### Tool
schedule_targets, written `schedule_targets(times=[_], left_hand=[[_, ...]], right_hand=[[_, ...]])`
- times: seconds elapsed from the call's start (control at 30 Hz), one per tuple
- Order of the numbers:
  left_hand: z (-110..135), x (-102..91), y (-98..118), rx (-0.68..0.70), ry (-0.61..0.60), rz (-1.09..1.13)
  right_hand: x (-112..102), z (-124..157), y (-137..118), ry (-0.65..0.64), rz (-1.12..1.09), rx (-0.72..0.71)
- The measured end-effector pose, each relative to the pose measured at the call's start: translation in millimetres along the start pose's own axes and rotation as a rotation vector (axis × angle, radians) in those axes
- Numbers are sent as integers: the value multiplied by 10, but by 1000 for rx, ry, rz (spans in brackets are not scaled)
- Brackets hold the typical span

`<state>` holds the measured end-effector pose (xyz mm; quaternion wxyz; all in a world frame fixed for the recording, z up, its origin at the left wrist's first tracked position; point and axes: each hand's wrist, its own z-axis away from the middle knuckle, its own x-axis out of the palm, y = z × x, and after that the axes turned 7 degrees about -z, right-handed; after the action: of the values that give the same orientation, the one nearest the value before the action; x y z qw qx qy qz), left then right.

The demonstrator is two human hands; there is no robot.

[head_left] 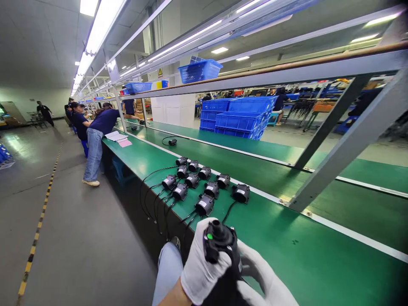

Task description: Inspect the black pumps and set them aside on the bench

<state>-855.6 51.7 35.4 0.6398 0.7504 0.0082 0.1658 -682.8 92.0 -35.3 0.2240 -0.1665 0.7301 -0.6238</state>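
Observation:
A small black pump (223, 241) with a round nozzle and a green dot on top is held up near the bench's front edge. My left hand (202, 263), in a white glove, is wrapped around its near side, the thumb across the front. From the other side, my gloved right hand (267, 274) curves its fingers against the pump's lower body; part of that grip is hidden. Just beyond my hands, several similar black pumps (192, 180) stand grouped on the green bench (287, 255), their cords (154, 199) hanging over the front edge.
A slanted grey post (347, 140) rises from the bench at right. One lone pump (172, 142) lies farther along. Blue crates (237, 117) are stacked behind, and a blue basket (200, 71) sits on the overhead shelf. A person (101, 123) leans over the bench by some papers (115, 136).

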Motion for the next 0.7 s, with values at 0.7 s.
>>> schedule_targets(times=[0.7], left_hand=[[179, -184, 141, 244, -267, -554]], right_hand=[[89, -307, -288, 48, 130, -443]])
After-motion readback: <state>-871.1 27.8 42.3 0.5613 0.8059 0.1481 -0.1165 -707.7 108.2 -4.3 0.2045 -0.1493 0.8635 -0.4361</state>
